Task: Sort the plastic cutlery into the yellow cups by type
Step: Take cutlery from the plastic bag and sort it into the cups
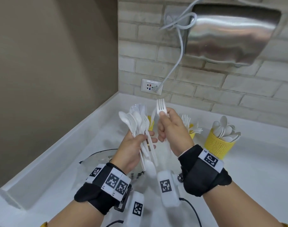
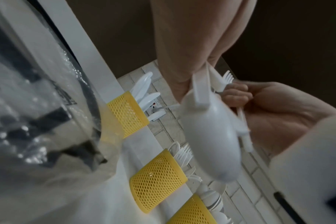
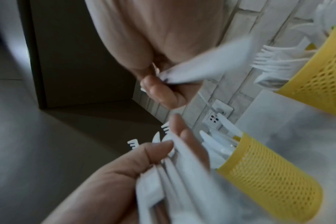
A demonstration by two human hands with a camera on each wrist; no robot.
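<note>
My left hand grips a bundle of white plastic cutlery, spoons, forks and knives mixed, held upright above the counter. Just to its right, my right hand pinches a single white fork, tines up. Behind the hands stand three yellow mesh cups: the knife cup, largely hidden, the fork cup and the spoon cup. In the left wrist view a spoon bowl of the bundle hangs close in front of the fork cup. The right wrist view shows the knife cup beside the bundle.
A clear plastic bag with black print lies on the white counter under my left wrist. A wall meets the counter at left. On the brick wall behind are a socket, a grey cable and a steel hand dryer.
</note>
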